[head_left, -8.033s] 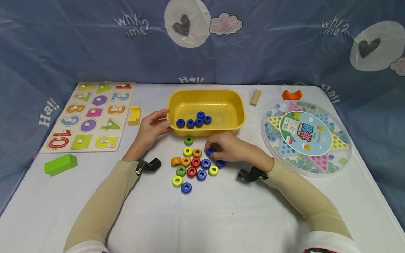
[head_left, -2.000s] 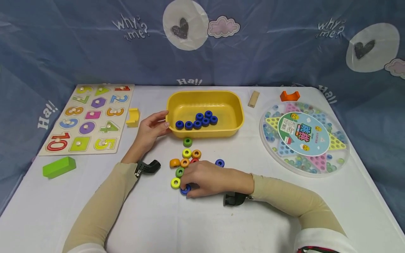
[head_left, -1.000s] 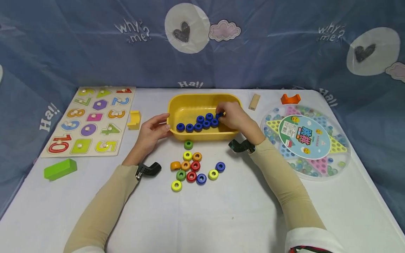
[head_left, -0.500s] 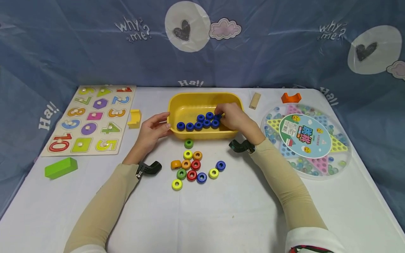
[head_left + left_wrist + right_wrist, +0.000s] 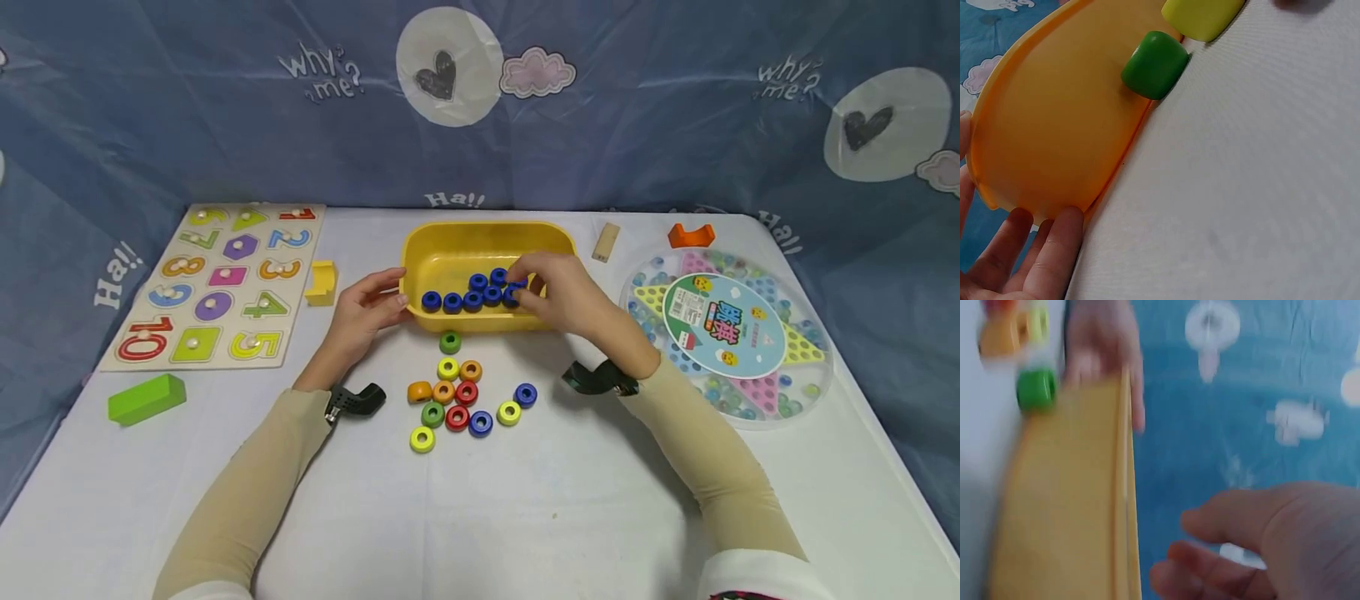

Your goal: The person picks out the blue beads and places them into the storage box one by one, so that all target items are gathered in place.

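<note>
My left hand [image 5: 363, 312] holds the left end of a yellow plastic basin [image 5: 450, 242]; in the left wrist view its fingers [image 5: 1057, 250] lie against the outer wall. Several blue ring beads [image 5: 477, 283] sit in the basin, grouped toward its front. Over the front right rim is my right hand [image 5: 566, 292], thumb and fingers parted, with nothing between them in the right wrist view. It partly covers the rightmost blue beads. Before the basin lie loose beads: a green one [image 5: 450, 342] close to the wall, yellow, orange and red ones, and two blue, one [image 5: 526, 395] at the right.
A number puzzle board [image 5: 217, 287] lies at the left, with a green block [image 5: 147, 400] and a yellow notched block [image 5: 321, 283] near it. At the right are a round marble game [image 5: 723, 325], an orange block [image 5: 691, 237] and a wooden block [image 5: 606, 242].
My right hand has taken blue beads from the table into the basin. It has just let one go, parted its fingers and drawn back toward the front right. The left hand stays put.
</note>
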`<action>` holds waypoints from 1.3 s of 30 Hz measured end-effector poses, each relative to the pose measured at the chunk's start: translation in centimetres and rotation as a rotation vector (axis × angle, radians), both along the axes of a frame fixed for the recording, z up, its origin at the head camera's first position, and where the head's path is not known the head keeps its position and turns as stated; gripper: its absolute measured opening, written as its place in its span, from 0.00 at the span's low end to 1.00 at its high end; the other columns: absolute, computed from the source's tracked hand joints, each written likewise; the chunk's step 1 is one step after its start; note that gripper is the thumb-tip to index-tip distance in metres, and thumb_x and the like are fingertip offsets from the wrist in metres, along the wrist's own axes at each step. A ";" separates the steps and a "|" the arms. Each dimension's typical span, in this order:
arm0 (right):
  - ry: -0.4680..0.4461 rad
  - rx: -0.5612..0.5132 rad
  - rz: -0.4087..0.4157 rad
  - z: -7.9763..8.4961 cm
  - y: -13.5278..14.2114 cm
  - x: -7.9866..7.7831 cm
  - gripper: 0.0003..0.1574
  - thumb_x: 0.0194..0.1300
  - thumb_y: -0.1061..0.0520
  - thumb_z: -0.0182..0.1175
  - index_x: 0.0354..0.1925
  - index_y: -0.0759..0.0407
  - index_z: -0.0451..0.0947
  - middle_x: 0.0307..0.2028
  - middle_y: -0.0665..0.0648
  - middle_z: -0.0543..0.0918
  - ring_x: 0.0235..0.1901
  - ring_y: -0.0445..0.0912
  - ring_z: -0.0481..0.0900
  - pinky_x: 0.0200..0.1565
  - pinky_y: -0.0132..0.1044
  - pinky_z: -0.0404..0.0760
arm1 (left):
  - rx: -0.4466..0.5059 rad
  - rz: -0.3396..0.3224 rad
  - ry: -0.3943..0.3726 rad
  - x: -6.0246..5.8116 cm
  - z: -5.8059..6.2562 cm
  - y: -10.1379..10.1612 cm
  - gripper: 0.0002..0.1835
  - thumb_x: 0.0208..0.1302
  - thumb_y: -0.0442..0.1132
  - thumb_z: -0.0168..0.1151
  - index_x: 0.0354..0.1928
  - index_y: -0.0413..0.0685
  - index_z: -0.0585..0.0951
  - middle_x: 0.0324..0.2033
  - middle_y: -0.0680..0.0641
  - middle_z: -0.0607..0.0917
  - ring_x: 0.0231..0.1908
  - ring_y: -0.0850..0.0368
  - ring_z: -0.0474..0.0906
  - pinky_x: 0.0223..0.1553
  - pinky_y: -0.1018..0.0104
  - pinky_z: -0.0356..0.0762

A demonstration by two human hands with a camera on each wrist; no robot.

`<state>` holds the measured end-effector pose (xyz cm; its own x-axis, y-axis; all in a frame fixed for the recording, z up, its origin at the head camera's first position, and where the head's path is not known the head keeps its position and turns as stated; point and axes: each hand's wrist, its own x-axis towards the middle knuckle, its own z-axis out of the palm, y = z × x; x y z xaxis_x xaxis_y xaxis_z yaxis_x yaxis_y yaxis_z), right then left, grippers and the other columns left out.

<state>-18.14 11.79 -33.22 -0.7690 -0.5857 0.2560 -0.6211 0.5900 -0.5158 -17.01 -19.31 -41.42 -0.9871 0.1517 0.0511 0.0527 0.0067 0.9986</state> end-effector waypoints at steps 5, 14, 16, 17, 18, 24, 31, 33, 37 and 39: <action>0.006 -0.026 0.169 -1.0 0.8 3.9 0.06 0.59 0.63 0.64 0.37 0.59 0.81 0.33 0.53 0.84 0.29 0.41 0.77 0.31 0.40 0.84 | 0.005 -0.003 0.012 0.0 0.1 0.1 0.28 0.66 0.36 0.62 0.66 0.40 0.70 0.61 0.37 0.71 0.47 0.60 0.81 0.47 0.69 0.86; -0.194 0.076 0.286 -4.4 3.2 6.6 0.10 0.53 0.57 0.70 0.36 0.50 0.80 0.35 0.46 0.81 0.33 0.40 0.75 0.35 0.30 0.79 | -0.023 0.012 0.002 0.2 0.3 0.1 0.27 0.66 0.37 0.62 0.66 0.42 0.70 0.61 0.39 0.72 0.48 0.61 0.80 0.47 0.69 0.86; -0.203 0.086 0.304 -4.9 3.2 6.5 0.10 0.52 0.58 0.70 0.35 0.50 0.80 0.34 0.45 0.80 0.33 0.40 0.75 0.35 0.29 0.79 | -0.008 0.011 0.002 0.2 0.3 0.2 0.27 0.66 0.36 0.62 0.66 0.41 0.70 0.60 0.40 0.72 0.48 0.61 0.80 0.47 0.68 0.86; -0.205 0.088 0.310 -5.2 3.2 6.4 0.10 0.52 0.58 0.70 0.34 0.50 0.80 0.33 0.45 0.80 0.33 0.40 0.75 0.34 0.28 0.78 | -0.003 0.008 0.004 0.2 0.3 0.2 0.27 0.66 0.36 0.62 0.66 0.41 0.70 0.60 0.40 0.72 0.48 0.61 0.80 0.47 0.68 0.86; -0.207 0.090 0.314 -5.4 3.2 6.4 0.10 0.52 0.59 0.69 0.34 0.50 0.79 0.33 0.45 0.79 0.32 0.40 0.74 0.34 0.27 0.77 | 0.009 0.004 0.003 0.2 0.3 0.2 0.27 0.66 0.35 0.62 0.66 0.41 0.70 0.60 0.40 0.72 0.48 0.60 0.80 0.47 0.67 0.86; -0.209 0.075 0.320 -5.6 3.0 6.3 0.10 0.52 0.58 0.70 0.33 0.50 0.80 0.34 0.45 0.81 0.32 0.40 0.76 0.33 0.28 0.79 | -0.017 0.006 -0.002 0.2 0.3 0.2 0.28 0.66 0.37 0.62 0.67 0.41 0.70 0.62 0.38 0.71 0.49 0.60 0.80 0.47 0.68 0.85; -0.102 0.032 0.275 -2.6 2.3 4.9 0.07 0.53 0.60 0.68 0.32 0.52 0.81 0.31 0.46 0.82 0.30 0.41 0.77 0.30 0.30 0.80 | -0.035 0.018 -0.006 0.2 0.3 -0.1 0.28 0.66 0.38 0.62 0.67 0.43 0.70 0.63 0.37 0.70 0.49 0.60 0.80 0.47 0.69 0.85; -0.058 0.006 0.233 -1.2 2.1 4.0 0.06 0.53 0.61 0.68 0.32 0.54 0.81 0.31 0.48 0.83 0.30 0.42 0.78 0.30 0.31 0.82 | -0.024 0.013 -0.004 0.2 0.3 -0.1 0.28 0.66 0.37 0.62 0.67 0.42 0.70 0.62 0.36 0.70 0.49 0.59 0.80 0.47 0.68 0.85; -0.032 -0.005 0.078 1.3 1.9 1.9 0.07 0.54 0.62 0.68 0.34 0.59 0.82 0.31 0.54 0.85 0.30 0.44 0.82 0.32 0.36 0.85 | -0.014 0.007 0.001 0.1 0.1 0.0 0.28 0.66 0.37 0.62 0.67 0.41 0.70 0.61 0.37 0.71 0.48 0.60 0.80 0.47 0.68 0.86; -0.050 0.021 -0.012 2.2 1.7 0.8 0.07 0.55 0.62 0.69 0.35 0.60 0.82 0.32 0.56 0.86 0.30 0.45 0.82 0.34 0.37 0.85 | -0.011 0.007 0.001 0.1 0.1 0.1 0.27 0.66 0.37 0.62 0.66 0.42 0.70 0.61 0.39 0.71 0.48 0.60 0.80 0.47 0.68 0.86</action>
